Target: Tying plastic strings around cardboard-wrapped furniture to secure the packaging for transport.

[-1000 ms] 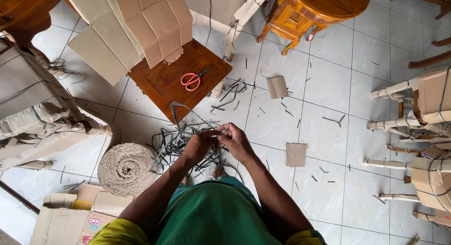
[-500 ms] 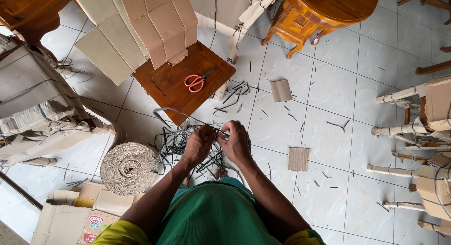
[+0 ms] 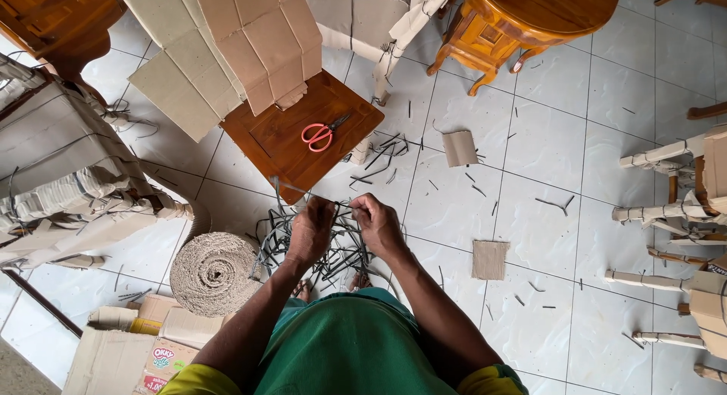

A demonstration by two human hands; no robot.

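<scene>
My left hand (image 3: pixel 310 232) and my right hand (image 3: pixel 379 224) are held close together in front of my green shirt, above a tangle of dark plastic straps (image 3: pixel 314 247) on the tiled floor. Both hands pinch a thin dark strap (image 3: pixel 342 206) that runs between them. Red-handled scissors (image 3: pixel 322 134) lie on a small brown wooden stool (image 3: pixel 303 134) just beyond the hands. My feet show under the strap pile.
A roll of corrugated cardboard (image 3: pixel 216 272) lies left of the hands. Flat cardboard sheets (image 3: pixel 227 46) lean over the stool. Cardboard-wrapped furniture legs (image 3: pixel 666 213) stand at the right, a wooden table (image 3: pixel 530 20) at the top, a wrapped piece (image 3: pixel 68 175) at the left. Cardboard scraps (image 3: pixel 491 259) dot the floor.
The hands have stayed together on the strap with small finger movements. The view has shifted slightly.
</scene>
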